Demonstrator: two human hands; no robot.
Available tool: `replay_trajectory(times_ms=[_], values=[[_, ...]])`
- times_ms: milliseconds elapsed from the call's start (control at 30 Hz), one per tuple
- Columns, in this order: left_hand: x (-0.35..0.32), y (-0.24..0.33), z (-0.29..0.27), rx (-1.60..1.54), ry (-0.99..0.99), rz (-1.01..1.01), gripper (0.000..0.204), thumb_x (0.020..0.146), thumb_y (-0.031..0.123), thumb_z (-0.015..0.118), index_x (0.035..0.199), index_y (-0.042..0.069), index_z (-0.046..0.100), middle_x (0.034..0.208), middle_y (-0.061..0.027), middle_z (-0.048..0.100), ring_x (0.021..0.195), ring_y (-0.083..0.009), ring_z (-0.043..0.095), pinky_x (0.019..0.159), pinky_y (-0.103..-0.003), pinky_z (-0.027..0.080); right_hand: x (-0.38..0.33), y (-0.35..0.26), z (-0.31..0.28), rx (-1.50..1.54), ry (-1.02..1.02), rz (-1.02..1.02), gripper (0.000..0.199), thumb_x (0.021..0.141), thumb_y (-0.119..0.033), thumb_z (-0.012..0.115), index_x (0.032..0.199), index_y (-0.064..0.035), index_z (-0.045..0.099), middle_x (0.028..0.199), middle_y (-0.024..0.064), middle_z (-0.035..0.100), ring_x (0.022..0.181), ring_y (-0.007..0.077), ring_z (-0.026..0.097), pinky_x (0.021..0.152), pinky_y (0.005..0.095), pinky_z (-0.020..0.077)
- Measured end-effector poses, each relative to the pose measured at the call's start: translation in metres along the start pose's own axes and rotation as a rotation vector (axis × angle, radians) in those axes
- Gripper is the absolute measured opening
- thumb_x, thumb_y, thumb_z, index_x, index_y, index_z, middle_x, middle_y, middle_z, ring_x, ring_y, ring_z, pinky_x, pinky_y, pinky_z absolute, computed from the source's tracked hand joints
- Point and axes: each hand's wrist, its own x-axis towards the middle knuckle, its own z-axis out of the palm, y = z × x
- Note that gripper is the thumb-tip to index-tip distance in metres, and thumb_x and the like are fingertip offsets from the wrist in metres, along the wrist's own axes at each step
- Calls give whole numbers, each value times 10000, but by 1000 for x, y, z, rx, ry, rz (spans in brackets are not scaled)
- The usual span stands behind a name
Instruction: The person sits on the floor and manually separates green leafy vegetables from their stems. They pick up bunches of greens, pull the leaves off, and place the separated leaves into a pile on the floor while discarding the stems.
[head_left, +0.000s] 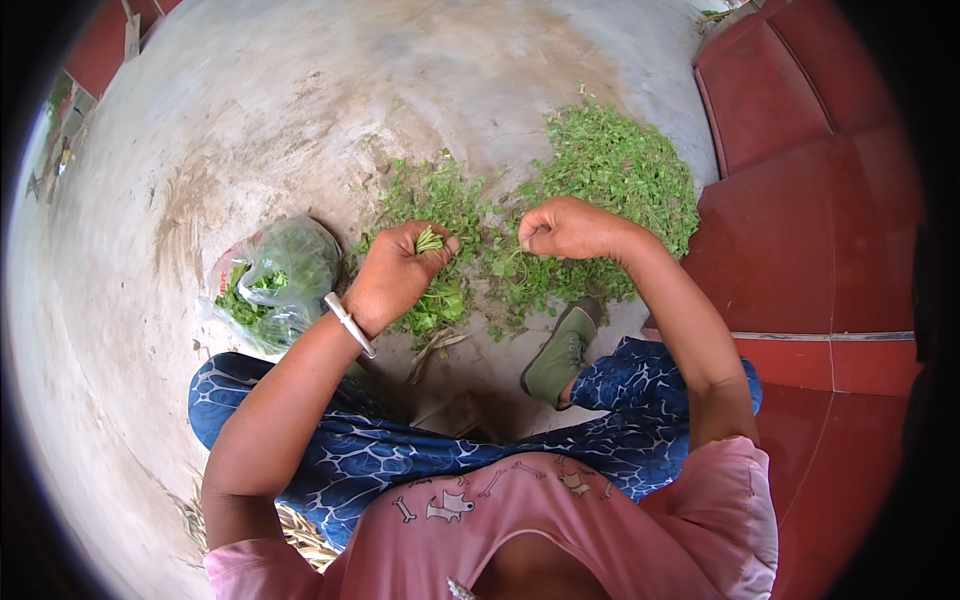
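My left hand [388, 278] is closed around a small bunch of green stems [429, 239], their ends showing between thumb and fingers. To its right, my right hand [574, 228] is pinched, fingertips pointing left. Thin greens show just below those fingertips, but whether the pinch holds one of them is unclear. Beneath and beyond my left hand lies a loose patch of leafy greens [430, 190]. A bigger heap of greens [635, 170] spreads on the ground beyond and to the right of my right hand.
A clear plastic bag [305, 255] with leafy greens stands left of my left hand. My green shoe [562, 357] rests close to the heap. Red tiled steps or wall [780, 250] border the right side. Dry straw [308, 537] lies at the lower left on the concrete floor [300, 110].
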Motion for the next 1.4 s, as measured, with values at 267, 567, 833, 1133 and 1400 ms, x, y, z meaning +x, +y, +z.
replay_trajectory(times_ms=[267, 567, 833, 1133, 1400], values=[[-3, 4, -2, 74, -141, 36, 187, 858, 134, 603, 997, 13, 631, 609, -49, 505, 570, -78, 415, 541, -258, 407, 20, -30, 16, 357, -117, -15, 158, 843, -176, 583, 899, -33, 619, 718, -7, 577, 648, 68, 520, 551, 230, 426], [-11, -1, -1, 392, -13, 270, 252, 768, 51, 639, 1017, 23, 613, 731, -142, 593, 636, -230, 574, 616, -327, 467, 31, -32, 32, 532, -121, 2, 148, 829, -182, 579, 868, -45, 621, 737, -7, 587, 669, 66, 535, 538, 221, 418], [-13, 12, -2, 453, 117, 156, 258, 726, -1, 560, 984, 11, 557, 793, -211, 587, 701, -356, 573, 649, -360, 459, 42, -39, 32, 597, -54, -92, 196, 867, -244, 588, 903, -52, 611, 763, -8, 582, 679, 63, 534, 557, 215, 425], [1, 20, -38, -320, 306, -68, 113, 879, 158, 481, 883, 65, 545, 787, 11, 525, 657, -67, 448, 592, -213, 382, 82, 2, 65, 689, 313, -12, 275, 913, -294, 530, 1032, -47, 557, 908, 45, 591, 789, 106, 562, 620, 264, 460], [-6, 26, -35, -535, 184, -127, 121, 926, 188, 482, 935, 68, 497, 820, -4, 518, 719, -87, 505, 662, -208, 416, 34, 176, 261, 931, 738, 798, 296, 858, -304, 628, 958, -43, 529, 811, 54, 553, 651, 119, 560, 461, 281, 444]])
